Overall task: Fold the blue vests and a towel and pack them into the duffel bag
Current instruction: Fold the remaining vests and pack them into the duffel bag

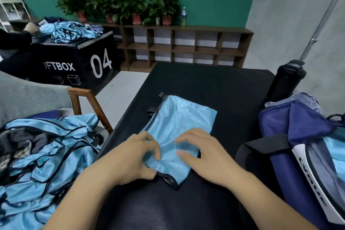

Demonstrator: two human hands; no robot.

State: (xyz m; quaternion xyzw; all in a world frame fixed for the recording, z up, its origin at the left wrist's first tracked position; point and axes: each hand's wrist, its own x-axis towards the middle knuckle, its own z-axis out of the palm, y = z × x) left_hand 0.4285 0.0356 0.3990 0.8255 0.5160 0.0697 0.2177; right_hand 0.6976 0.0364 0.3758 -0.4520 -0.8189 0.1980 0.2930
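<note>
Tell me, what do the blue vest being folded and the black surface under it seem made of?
The blue vest looks like thin synthetic fabric, probably polyester: slight sheen, fine weave, dark edge binding. The black surface looks matte and finely textured, perhaps vinyl or coated cloth.

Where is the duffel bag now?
In the head view the duffel bag sits at the right edge, right of the folded vest, near a black bottle.

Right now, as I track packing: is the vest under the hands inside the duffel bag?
No, the vest lies on the black mat, beside the duffel bag.
</note>
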